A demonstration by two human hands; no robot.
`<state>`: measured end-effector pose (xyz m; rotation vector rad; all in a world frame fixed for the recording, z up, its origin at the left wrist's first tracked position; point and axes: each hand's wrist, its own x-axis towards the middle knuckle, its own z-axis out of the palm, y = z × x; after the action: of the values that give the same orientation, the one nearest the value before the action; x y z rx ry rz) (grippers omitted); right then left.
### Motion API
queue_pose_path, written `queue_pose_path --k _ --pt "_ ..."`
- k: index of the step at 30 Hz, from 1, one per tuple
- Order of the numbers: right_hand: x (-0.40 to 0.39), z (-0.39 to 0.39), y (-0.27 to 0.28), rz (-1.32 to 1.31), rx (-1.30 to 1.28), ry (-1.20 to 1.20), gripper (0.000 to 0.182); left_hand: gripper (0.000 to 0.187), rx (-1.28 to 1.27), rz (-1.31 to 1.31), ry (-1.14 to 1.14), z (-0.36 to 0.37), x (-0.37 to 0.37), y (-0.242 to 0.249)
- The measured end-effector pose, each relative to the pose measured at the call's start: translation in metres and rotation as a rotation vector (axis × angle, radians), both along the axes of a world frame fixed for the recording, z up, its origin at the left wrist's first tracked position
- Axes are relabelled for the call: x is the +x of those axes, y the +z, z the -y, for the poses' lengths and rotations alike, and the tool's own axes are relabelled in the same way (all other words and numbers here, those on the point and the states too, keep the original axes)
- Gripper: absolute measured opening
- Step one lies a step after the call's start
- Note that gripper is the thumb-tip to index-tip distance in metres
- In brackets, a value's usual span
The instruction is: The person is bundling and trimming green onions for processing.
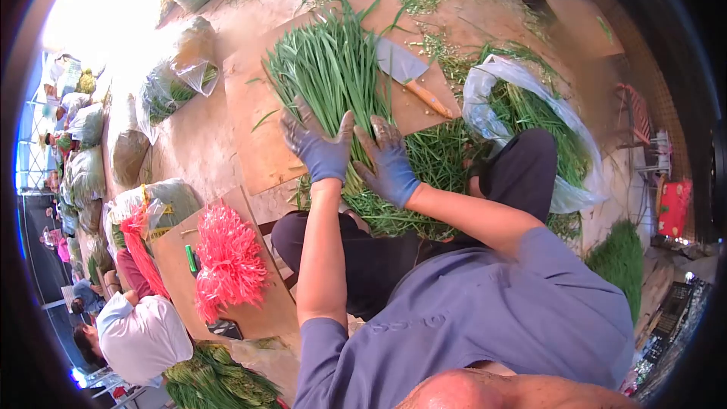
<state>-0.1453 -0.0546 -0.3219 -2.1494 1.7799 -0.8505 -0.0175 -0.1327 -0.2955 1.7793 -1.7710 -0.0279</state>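
A large bundle of long green leaves (326, 68) lies on a brown board (250, 121) in front of me. My left hand (319, 144), in a blue-grey glove, rests against the bundle's left side with its fingers spread. On the right side, my right hand (388, 163), gloved the same way, touches the stems, fingers apart. A cleaver (401, 62) with a wooden handle lies on the board right of the leaves. More loose green stalks (435, 170) are heaped below the board, between my legs.
An open plastic bag (485, 95) of greens stands at the right. Pink ties (231, 261) and a green-handled tool (191, 259) lie on a board at the lower left. Filled bags (163, 87) stand at the left; a person in a white top (144, 337) sits at the lower left.
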Motion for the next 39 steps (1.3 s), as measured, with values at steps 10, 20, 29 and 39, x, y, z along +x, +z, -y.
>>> queue_pose_path --k 10,20,29,39 --pt "-0.056 0.009 0.03 0.121 -0.016 0.201 0.053 0.055 0.114 0.411 -0.751 0.041 0.001 0.0" --pt "-0.057 0.256 0.03 0.065 0.368 0.101 0.078 0.055 0.139 0.328 -0.742 0.041 -0.001 -0.003" --pt "-0.055 0.293 0.045 -0.235 0.674 0.406 0.042 0.054 0.166 0.273 -0.731 0.045 0.003 -0.008" --pt "-0.111 0.248 0.05 1.881 0.52 0.629 0.017 0.052 0.146 0.278 -0.713 0.044 0.0 -0.015"
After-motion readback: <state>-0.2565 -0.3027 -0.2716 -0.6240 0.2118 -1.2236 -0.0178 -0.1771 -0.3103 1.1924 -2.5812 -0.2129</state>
